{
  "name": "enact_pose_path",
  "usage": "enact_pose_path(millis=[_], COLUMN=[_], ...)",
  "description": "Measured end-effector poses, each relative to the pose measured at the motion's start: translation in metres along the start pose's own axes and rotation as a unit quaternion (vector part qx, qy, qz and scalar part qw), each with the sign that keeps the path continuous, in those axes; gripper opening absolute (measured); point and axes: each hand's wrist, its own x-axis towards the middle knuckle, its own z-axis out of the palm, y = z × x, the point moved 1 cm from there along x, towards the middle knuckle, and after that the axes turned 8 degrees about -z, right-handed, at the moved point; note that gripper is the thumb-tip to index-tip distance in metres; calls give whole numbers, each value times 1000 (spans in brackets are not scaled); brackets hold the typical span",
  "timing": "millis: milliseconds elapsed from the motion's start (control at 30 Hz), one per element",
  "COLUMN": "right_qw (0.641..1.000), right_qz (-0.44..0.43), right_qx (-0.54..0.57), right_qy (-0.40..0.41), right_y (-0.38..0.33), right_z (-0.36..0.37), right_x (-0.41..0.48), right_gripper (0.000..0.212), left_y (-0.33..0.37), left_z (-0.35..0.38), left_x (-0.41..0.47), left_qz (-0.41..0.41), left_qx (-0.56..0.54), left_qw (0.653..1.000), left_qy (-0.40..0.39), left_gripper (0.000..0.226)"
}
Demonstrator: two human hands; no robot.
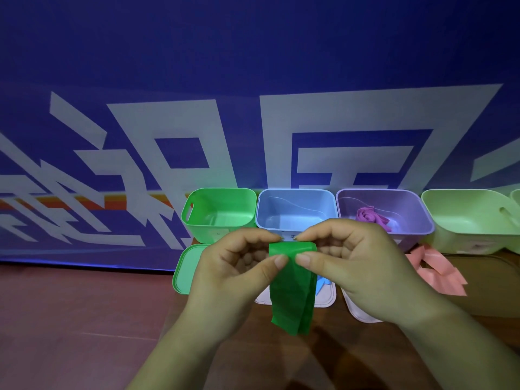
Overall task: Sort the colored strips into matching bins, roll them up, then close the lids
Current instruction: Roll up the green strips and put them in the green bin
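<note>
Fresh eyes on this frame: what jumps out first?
Dead centre, the left hand and right hand pinch the top of a bright green strip, whose doubled tail hangs down. Behind them, the purple bin holds a rolled purple strip, while the green bin at the left shows nothing inside. A huge blue banner with white shapes fills the background.
</note>
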Motion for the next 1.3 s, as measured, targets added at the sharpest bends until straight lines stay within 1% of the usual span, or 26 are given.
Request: enact_pose_path(millis=[133, 267, 367, 467, 533, 633, 733, 867, 933, 1167, 1300], right_qw=[1000, 999, 999, 999, 998, 997, 996, 994, 993, 997, 997], right_qz=[-3, -6, -4, 5, 12, 11, 7, -10, -16, -24, -29], right_qx=[16, 36, 42, 52, 59, 45, 13, -38, -47, -12, -11], right_qy=[0, -2, 9, 15, 24, 54, 88, 104, 105, 74, 70], right_y=[3, 7, 9, 9, 8, 7, 8, 9, 10, 11, 12], right_z=[-1, -1, -1, -1, 1, 7, 14, 18, 19, 17, 16], right_x=[1, 1, 2, 2, 2, 2, 0, -4, -5, -9, -9], right_gripper=[20, 22, 25, 25, 26, 22, 24, 25, 27, 35, 35], left_y=[-1, -2, -2, -2, -3, -5, -7, -8, -7, -5, -4], left_z=[0, 0, 0, 0, 2, 6, 11, 14, 15, 16, 14], left_x=[0, -1, -1, -1, -2, -3, -2, -1, -2, 0, -1], left_qz=[12, 26, 45, 81, 88, 78, 68, 47, 29, -30, -36], left_qx=[-4, 8, 53, 112, 123, 118, 129, 123, 102, 19, -3], left_qw=[1000, 1000, 997, 989, 987, 986, 982, 982, 984, 992, 994], left_qy=[-11, -12, 19, 53, 61, 88, 122, 136, 140, 121, 104], left_gripper=[25, 24, 30, 33, 35, 35, 34, 30, 30, 28, 33])
